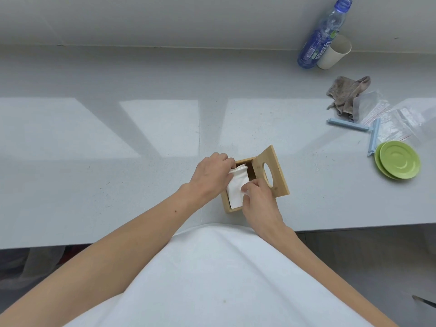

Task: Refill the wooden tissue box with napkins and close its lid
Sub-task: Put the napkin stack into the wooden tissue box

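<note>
A wooden tissue box (232,210) stands on the pale grey counter (118,185) just right of the frame's centre, close to the counter's near edge. Its hinged lid (280,178), which has an oval hole cut in it, is swung open and stands up on the box's right side. A stack of white napkins (237,186) sits partly down in the open box, tilted, with its upper end rising above the far left rim. The left hand (212,175) reaches in from the lower left, its fingers curled over the upper end of the stack and gripping it. The right hand (259,199) comes from below, thumb and fingertips pinching the stack's right edge just beside the raised lid. In the upper right corner a blue plastic bottle (323,34) stands touching a white paper cup (335,53). Below them lies a crumpled grey cloth (346,93), with clear zip bags (389,119) just beside it and two light blue sealing clips (374,138) at the bags' edge. Two stacked green saucers (398,160) sit at the right edge. A white garment (212,279) fills the bottom of the frame.
</note>
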